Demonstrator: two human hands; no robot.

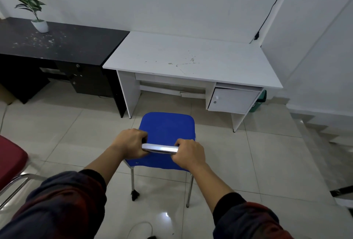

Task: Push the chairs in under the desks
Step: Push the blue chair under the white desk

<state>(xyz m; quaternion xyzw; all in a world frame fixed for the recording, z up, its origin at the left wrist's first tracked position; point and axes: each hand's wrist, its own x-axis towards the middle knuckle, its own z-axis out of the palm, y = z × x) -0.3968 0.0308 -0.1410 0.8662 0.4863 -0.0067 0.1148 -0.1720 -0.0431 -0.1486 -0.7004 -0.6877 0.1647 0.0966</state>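
A blue chair (167,128) with chrome legs stands on the tiled floor, a short way in front of the white desk (191,59) and facing its knee opening. My left hand (129,143) and my right hand (189,153) both grip the chair's chrome top bar (160,148), one at each end. The seat's front edge is outside the desk. To the left stands a black desk (57,42). A red chair (9,162) shows at the left edge, away from both desks.
A potted plant (33,7) sits on the black desk. The white desk has a cupboard door (231,100) ajar at its right side, with a green box (260,97) behind. A black cable (271,9) runs down the wall. A cord lies on the floor near my feet.
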